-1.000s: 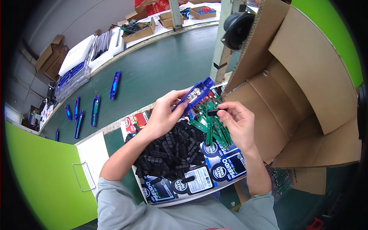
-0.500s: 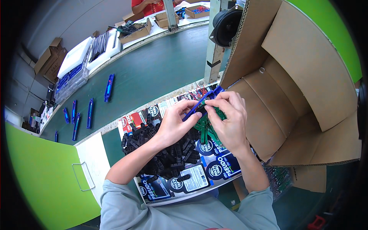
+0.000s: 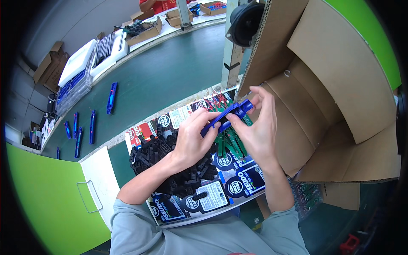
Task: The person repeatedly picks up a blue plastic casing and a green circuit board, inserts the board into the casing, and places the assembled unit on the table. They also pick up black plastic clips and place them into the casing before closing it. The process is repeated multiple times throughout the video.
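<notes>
A long blue plastic housing [image 3: 243, 109] is held up at a slant over the sticker-covered board. My left hand [image 3: 191, 138] pinches its lower end between thumb and fingers. At its upper, rounded end, my right hand [image 3: 261, 136] has the thumb pressed on the housing and the fingers curled around behind. A dark strip shows inside the housing, partly hidden by my fingers. Beneath my hands lie green circuit boards [image 3: 233, 146] with red wires [image 3: 219, 100]. A heap of small black plastic parts [image 3: 170, 163] sits beside my left forearm.
Several blue assembled pieces [image 3: 92, 126] lie on the green conveyor belt [image 3: 170, 63]. A large open cardboard box [image 3: 335, 80] stands at the right, near a black speaker [image 3: 246, 25]. Green panels flank me. A person in red [image 3: 161, 6] is across the belt.
The housing has been turned, so its rounded end now faces up and right. My right hand's fingers have opened out and moved behind that end. My left hand keeps its pinch.
</notes>
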A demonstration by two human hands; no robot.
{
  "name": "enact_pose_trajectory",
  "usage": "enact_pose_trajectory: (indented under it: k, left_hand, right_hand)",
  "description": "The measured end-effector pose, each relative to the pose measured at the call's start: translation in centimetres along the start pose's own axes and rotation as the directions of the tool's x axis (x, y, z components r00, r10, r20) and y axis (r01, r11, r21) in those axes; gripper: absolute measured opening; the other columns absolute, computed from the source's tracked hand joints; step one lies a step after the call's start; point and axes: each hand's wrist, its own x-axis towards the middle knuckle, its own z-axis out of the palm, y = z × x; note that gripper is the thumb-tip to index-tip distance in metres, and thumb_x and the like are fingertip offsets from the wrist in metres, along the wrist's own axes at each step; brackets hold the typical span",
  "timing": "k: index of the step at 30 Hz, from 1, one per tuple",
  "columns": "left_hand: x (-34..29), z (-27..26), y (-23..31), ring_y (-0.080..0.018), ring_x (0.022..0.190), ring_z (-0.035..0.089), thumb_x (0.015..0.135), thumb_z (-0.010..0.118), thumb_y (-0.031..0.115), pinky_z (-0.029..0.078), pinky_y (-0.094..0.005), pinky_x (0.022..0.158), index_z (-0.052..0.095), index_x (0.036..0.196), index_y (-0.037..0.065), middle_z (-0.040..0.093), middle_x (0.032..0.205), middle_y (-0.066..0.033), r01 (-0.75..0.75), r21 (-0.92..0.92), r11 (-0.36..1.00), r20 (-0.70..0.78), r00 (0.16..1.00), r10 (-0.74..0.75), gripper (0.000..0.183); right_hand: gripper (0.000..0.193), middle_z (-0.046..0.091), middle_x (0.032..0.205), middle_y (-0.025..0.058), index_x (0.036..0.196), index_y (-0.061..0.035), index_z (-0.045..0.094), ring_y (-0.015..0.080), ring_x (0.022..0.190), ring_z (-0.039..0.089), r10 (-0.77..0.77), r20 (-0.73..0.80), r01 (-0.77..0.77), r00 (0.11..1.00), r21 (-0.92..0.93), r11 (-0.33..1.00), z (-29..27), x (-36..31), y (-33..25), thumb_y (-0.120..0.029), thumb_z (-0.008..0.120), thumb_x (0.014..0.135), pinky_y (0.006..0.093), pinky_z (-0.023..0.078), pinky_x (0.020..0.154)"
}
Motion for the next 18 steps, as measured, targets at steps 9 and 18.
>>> enact_pose_trajectory:
  k: [9, 18]
  left_hand:
    - [0.5, -0.3, 0.1, -0.0225, 0.072, 0.061, 0.083, 0.070, -0.003, 0.048, -0.0317, 0.061, 0.069, 0.110, -0.004, 0.062, 0.085, -0.0124, -0.073, 0.026, 0.997, -0.015, 0.997, 0.073, 0.026]
    - [0.1, -3.4, -2.3, -0.0032, 0.070, 0.060, 0.100, 0.060, 0.009, 0.048, -0.0187, 0.058, 0.063, 0.125, -0.004, 0.068, 0.088, -0.0020, 0.404, -0.364, 0.839, 0.066, 0.910, -0.409, 0.028]
  right_hand:
    - [0.029, 0.068, 0.087, 0.0127, 0.102, 0.0034, 0.067, 0.0190, 0.076, 0.065, 0.086, 0.284, -0.141, 0.955, 0.180, 0.974, -1.1, 2.0, 1.1, -0.012, 0.081, 0.081, 0.0330, 0.052, 0.071]
    - [0.034, 0.067, 0.087, 0.0166, 0.109, 0.0003, 0.064, 0.0340, 0.082, 0.066, 0.012, 0.262, 0.049, 0.965, -0.225, 0.973, 4.4, -1.3, 6.3, -0.023, 0.075, 0.086, 0.0469, 0.049, 0.077]
